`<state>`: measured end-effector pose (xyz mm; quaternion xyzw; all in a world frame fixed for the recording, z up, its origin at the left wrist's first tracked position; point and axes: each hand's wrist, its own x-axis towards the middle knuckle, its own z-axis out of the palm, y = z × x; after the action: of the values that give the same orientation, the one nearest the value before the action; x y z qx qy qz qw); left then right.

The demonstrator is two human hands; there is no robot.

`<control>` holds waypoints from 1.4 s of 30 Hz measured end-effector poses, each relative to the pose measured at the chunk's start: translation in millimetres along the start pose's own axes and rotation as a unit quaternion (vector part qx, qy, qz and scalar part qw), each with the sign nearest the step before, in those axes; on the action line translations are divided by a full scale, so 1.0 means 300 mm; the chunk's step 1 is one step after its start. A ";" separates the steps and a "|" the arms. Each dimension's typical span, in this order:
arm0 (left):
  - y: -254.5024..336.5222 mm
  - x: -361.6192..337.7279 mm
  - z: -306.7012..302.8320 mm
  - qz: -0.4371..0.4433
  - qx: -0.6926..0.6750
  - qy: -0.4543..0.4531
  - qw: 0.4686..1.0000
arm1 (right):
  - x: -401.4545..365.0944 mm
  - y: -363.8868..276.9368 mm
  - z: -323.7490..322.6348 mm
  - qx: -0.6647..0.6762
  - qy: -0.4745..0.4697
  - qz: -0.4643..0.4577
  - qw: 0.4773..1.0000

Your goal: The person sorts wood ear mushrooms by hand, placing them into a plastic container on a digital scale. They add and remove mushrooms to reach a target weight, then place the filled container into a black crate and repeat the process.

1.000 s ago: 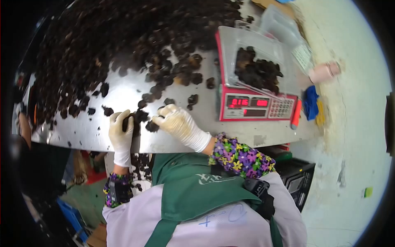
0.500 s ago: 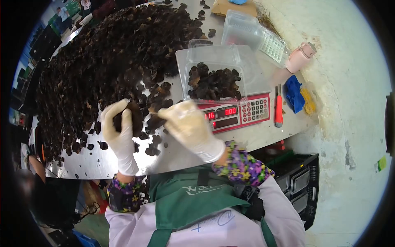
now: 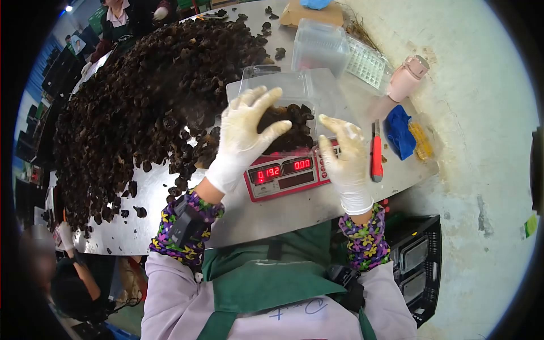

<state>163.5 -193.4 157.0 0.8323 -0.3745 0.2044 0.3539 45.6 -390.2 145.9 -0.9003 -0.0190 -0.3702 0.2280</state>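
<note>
A clear plastic tray [image 3: 310, 96] with dark mushroom-like pieces [image 3: 298, 131] rests on a red-framed digital scale [image 3: 258, 191], whose display glows red. Over the tray's left side is my left hand [image 3: 241, 133], in a white glove, its thumb and fingers apart and nothing visible between them. My right hand [image 3: 344, 158], also gloved, is at the tray's lower right corner, partly covering the scale's keypad, with thumb and forefinger apart. A big heap of the same dark pieces [image 3: 141, 90] spreads over the metal table [image 3: 226, 224] to the left.
Right of the scale lie a red-handled knife [image 3: 377, 158], a blue cloth [image 3: 400, 131] and a yellow mesh [image 3: 420, 139]. Behind are a pink bottle [image 3: 408, 78], clear containers [image 3: 321, 45] and a cardboard piece [image 3: 311, 14]. Other people [image 3: 127, 20] are at the far left and lower left.
Both hands have moved right, from the heap's edge to the tray. My left hand has opened above it, and my right hand's fingers have parted. The scale display is now uncovered on the left.
</note>
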 end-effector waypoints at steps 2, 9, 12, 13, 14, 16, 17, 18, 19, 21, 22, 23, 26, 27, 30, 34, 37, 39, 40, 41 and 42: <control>-0.003 -0.023 -0.059 -0.022 -0.022 0.052 0.998 | -0.028 0.027 -0.015 0.026 0.008 0.013 1.000; -0.064 -0.238 -0.175 -0.237 -0.200 0.141 0.940 | -0.070 0.015 -0.024 0.079 0.029 0.056 0.995; -0.084 -0.320 -0.180 -0.283 -0.245 0.150 0.915 | -0.077 0.007 -0.021 0.078 0.013 0.059 0.995; -0.084 -0.337 -0.183 -0.299 -0.256 0.151 0.907 | -0.077 0.007 -0.017 0.080 0.016 0.052 0.995; -0.096 -0.351 -0.186 -0.304 -0.258 0.154 0.904 | -0.078 0.006 -0.015 0.082 0.021 0.044 0.995; -0.102 -0.371 -0.196 -0.317 -0.265 0.149 0.899 | -0.077 -0.006 -0.015 0.087 0.021 0.043 0.995; -0.101 -0.373 -0.199 -0.320 -0.264 0.152 0.897 | -0.076 -0.011 -0.015 0.093 0.030 0.038 0.994; -0.103 -0.376 -0.197 -0.321 -0.264 0.153 0.896 | -0.078 -0.011 -0.015 0.093 0.028 0.037 0.995; -0.107 -0.377 -0.192 -0.319 -0.267 0.151 0.897 | -0.081 -0.007 -0.013 0.088 0.030 0.033 0.995; -0.119 -0.384 -0.181 -0.316 -0.270 0.151 0.897 | -0.083 -0.008 -0.012 0.083 0.031 0.028 0.996; -0.126 -0.389 -0.172 -0.313 -0.245 0.142 0.906 | -0.084 -0.011 -0.013 0.076 0.029 0.025 0.996; -0.124 -0.384 -0.170 -0.311 -0.221 0.133 0.915 | -0.084 -0.014 -0.014 0.069 0.027 0.022 0.997; -0.077 -0.339 -0.151 -0.306 -0.298 0.110 0.897 | -0.074 -0.018 -0.016 0.071 0.016 0.016 0.997; -0.036 -0.303 -0.166 -0.288 -0.249 0.081 0.921 | -0.063 -0.015 -0.014 0.071 0.018 0.012 0.997; -0.038 -0.253 -0.094 -0.189 -0.165 0.049 0.967 | 0.008 0.031 0.003 0.096 -0.001 0.034 0.995; -0.041 -0.216 0.030 -0.160 -0.092 0.040 0.982 | 0.180 0.137 0.092 0.286 -0.049 0.215 0.933; -0.018 -0.177 0.038 -0.223 -0.122 0.039 0.966 | 0.290 0.217 0.196 0.401 -0.094 0.343 0.844; -0.044 -0.173 0.058 -0.248 -0.155 0.047 0.955 | 0.340 0.275 0.258 0.474 -0.114 0.419 0.766; -0.058 -0.174 0.069 -0.277 -0.190 0.054 0.941 | 0.361 0.307 0.282 0.508 -0.126 0.455 0.721; -0.066 -0.173 0.078 -0.275 -0.188 0.055 0.941 | 0.377 0.315 0.288 0.539 -0.138 0.489 0.672; -0.074 -0.172 0.085 -0.294 -0.225 0.068 0.926 | 0.384 0.322 0.291 0.542 -0.141 0.486 0.671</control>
<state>149.8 -177.2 99.0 0.7874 -0.1240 0.0576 0.6011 206.1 -455.0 130.9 -0.5416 0.1918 0.0000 0.8185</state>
